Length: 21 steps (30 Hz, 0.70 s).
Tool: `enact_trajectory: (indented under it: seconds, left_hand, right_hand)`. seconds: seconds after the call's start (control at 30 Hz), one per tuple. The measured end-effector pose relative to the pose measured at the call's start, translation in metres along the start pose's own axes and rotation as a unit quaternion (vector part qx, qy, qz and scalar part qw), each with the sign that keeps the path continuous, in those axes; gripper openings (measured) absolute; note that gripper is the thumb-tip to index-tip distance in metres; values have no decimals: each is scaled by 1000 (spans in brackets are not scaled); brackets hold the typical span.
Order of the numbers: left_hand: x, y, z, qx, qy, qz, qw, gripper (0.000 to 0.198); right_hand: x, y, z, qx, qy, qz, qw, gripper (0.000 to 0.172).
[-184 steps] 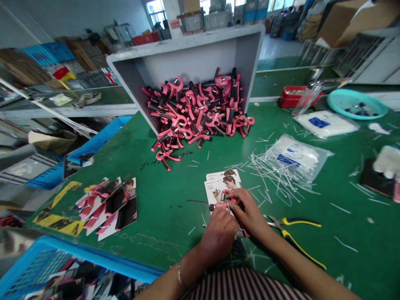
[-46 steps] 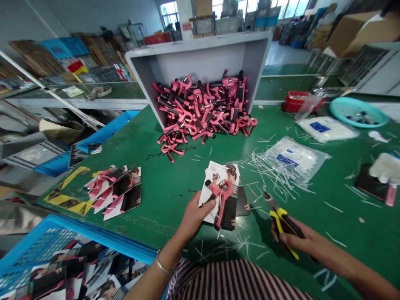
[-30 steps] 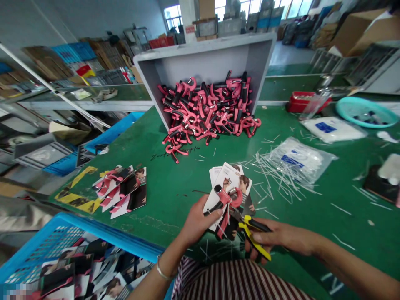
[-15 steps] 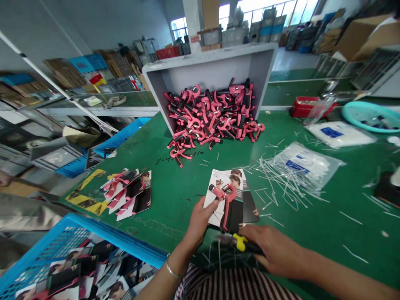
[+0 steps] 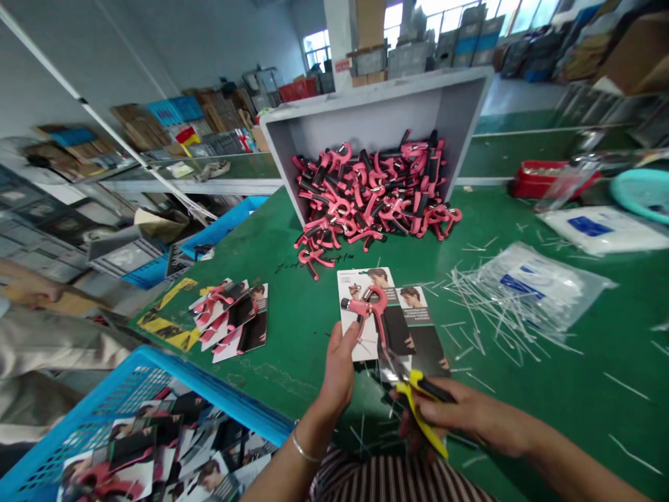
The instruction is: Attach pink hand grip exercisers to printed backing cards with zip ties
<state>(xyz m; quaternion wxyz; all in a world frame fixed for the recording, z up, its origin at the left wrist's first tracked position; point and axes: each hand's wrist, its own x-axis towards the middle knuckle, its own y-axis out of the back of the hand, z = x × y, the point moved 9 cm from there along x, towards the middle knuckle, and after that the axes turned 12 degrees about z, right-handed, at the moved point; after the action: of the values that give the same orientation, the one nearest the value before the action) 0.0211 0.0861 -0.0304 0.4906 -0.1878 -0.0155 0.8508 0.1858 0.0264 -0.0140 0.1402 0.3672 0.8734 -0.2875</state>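
My left hand (image 5: 339, 366) grips the lower left edge of a printed card (image 5: 349, 282) that bears a red and black clamp (image 5: 373, 307). My right hand (image 5: 460, 411) is wrapped round yellow and black pliers (image 5: 418, 397), whose handles are spread and whose jaws reach the lower edge of the card. A second card (image 5: 426, 341) lies on the green table, partly under the held one. Several carded clamps (image 5: 230, 317) overlap at the left. Many loose red and black clamps (image 5: 366, 188) spill from a grey bin (image 5: 376, 94) tipped on its side.
White ties (image 5: 473, 300) lie scattered beside a clear bag (image 5: 543, 279). Behind them are another bag (image 5: 590, 226), a red box (image 5: 543, 178) and a turquoise basin (image 5: 642, 188). A blue basket (image 5: 209, 394) of carded clamps stands lower left. Another person's hand (image 5: 31, 282) shows at far left.
The held card has moved up, away from the body, and lies less over the second card. The pliers have swung up to the card, their handles now spread. The view has shifted left.
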Motion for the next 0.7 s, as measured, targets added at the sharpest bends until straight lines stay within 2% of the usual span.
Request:
enact_trajectory:
  seconds: [0.07, 0.17, 0.33, 0.5, 0.6, 0.67, 0.7]
  left_hand:
    - [-4, -12, -2, -15, 15, -15, 1000, 44]
    - [-12, -23, -6, -24, 38, -22, 999, 43]
    - [-17, -20, -22, -51, 86, -3, 995, 41]
    - [-18, -13, -24, -31, 78, 5, 996, 40]
    - [-19, -18, -18, -27, 53, -37, 998, 38]
    - [-15, -20, -12, 12, 16, -58, 998, 37]
    - [-11, -19, -8, 46, -12, -54, 997, 37]
  right_hand:
    - [-3, -22, 18, 89, -26, -51, 994, 50]
    - [2, -40, 23, 194, -13, -83, 977, 53]
    - [13, -38, 19, 242, 7, -71, 968, 47]
    - [26, -28, 40, 242, -11, -47, 969, 36]
    - [33, -17, 47, 142, 22, 36, 989, 34]
    - [27, -11, 33, -25, 105, 105, 988, 30]
    - [20, -12, 22, -120, 153, 128, 972, 28]
